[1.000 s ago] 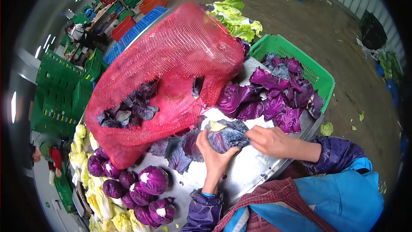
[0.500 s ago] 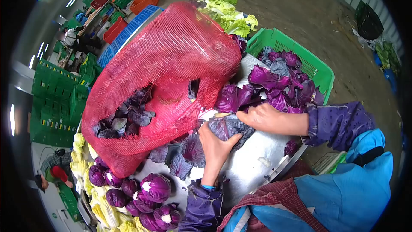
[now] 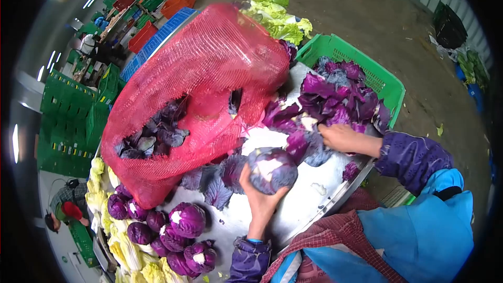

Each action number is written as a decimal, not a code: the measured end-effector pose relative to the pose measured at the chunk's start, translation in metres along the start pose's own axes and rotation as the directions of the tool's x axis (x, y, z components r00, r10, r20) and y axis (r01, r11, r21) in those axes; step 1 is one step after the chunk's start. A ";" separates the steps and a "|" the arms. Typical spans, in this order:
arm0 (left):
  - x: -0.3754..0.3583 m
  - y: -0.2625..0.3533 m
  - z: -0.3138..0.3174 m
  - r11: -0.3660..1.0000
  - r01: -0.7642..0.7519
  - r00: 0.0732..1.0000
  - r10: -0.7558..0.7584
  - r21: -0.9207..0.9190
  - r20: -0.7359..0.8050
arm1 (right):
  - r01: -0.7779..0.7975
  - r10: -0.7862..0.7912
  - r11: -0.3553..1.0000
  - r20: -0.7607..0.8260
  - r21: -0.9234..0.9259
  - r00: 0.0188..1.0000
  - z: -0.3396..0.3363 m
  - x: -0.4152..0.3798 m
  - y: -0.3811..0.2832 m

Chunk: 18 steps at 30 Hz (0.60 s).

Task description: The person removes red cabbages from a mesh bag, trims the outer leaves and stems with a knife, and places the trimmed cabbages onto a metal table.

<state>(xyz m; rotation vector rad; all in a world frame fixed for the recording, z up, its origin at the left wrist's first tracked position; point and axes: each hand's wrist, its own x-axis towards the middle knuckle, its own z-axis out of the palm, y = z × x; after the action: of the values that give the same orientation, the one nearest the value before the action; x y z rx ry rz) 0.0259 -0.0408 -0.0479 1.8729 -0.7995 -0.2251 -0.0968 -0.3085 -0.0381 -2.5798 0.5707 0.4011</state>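
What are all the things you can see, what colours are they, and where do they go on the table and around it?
Table: one, silver, in the middle
Held cabbage: one, dusky purple, over the table
Net bag: one, red, on the table
Peeled cabbages: about ten, purple, lower left
Pale cabbages: several, yellow-white, lower left
Loose leaves: many, purple, at the right
Green crate: one, right
Other crates: many, mostly green, left
Other people: at least two, left
Left hand: one, purple-sleeved, under the held cabbage
Right hand: one, purple-sleeved, at the loose leaves
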 end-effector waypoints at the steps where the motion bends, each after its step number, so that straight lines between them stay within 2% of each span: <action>1: -0.012 -0.004 -0.005 1.000 0.012 1.000 -0.012 0.009 -0.003 | -0.019 0.019 1.000 -0.006 -0.020 1.000 -0.001 -0.003 0.005; 3: -0.025 -0.010 -0.010 0.965 0.186 0.978 -0.200 -0.183 -0.058 | -0.077 0.074 0.996 -0.069 -0.042 0.995 -0.008 -0.002 0.012; 6: -0.030 -0.028 -0.008 0.934 0.236 0.966 -0.255 -0.268 -0.038 | -0.125 0.095 0.987 -0.264 -0.101 0.960 -0.019 0.009 0.035; 7: -0.028 -0.025 -0.007 0.926 0.232 0.967 -0.252 -0.299 -0.030 | -0.163 0.143 0.986 -0.286 -0.046 0.947 -0.029 0.013 0.039; 8: -0.023 -0.023 -0.007 0.925 0.228 0.967 -0.251 -0.303 -0.038 | -0.262 0.247 0.965 -0.377 0.014 0.893 -0.027 0.024 0.055; 10: -0.013 -0.017 -0.005 0.869 0.206 0.976 -0.218 -0.450 0.025 | -0.237 0.246 0.968 -0.505 0.084 0.827 -0.047 0.020 0.039; 11: -0.009 -0.015 -0.006 0.873 0.212 0.976 -0.216 -0.438 0.043 | -0.238 0.262 0.965 -0.502 0.113 0.824 -0.059 0.013 0.012; 12: -0.007 -0.015 -0.007 0.872 0.211 0.976 -0.216 -0.442 0.039 | -0.200 0.235 0.972 -0.453 0.125 0.860 -0.066 0.008 -0.016; 13: -0.005 -0.016 -0.010 0.934 0.185 0.983 -0.172 -0.306 0.068 | 0.005 -0.002 1.000 -0.406 0.006 0.914 -0.055 0.010 -0.024; 14: -0.002 -0.017 -0.013 0.976 0.148 0.986 -0.132 -0.163 0.104 | 0.330 -0.300 0.944 -0.505 -0.033 0.809 -0.025 0.023 -0.017; 15: 0.004 -0.009 -0.020 0.998 0.026 0.991 -0.034 0.062 0.127 | 0.348 -0.354 0.935 -0.305 -0.076 0.884 -0.012 0.027 -0.029; 16: 0.007 -0.007 -0.020 0.998 0.020 0.991 -0.029 0.064 0.132 | 0.288 -0.249 0.950 -0.259 0.125 0.933 -0.014 0.017 -0.060; 17: 0.008 -0.007 -0.017 0.992 0.104 0.983 -0.091 -0.075 0.161 | 0.341 -0.262 0.895 -0.281 0.286 0.923 -0.002 0.015 -0.071; 18: 0.009 -0.005 -0.014 0.959 0.193 0.968 -0.151 -0.209 0.198 | 0.411 -0.288 0.855 -0.370 0.317 0.883 0.009 0.013 -0.077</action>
<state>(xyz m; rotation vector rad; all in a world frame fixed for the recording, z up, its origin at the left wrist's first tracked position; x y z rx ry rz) 0.0415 -0.0345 -0.0444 1.7213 -0.6985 -0.5800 -0.0518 -0.2457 -0.0214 -2.2952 0.2275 -0.2329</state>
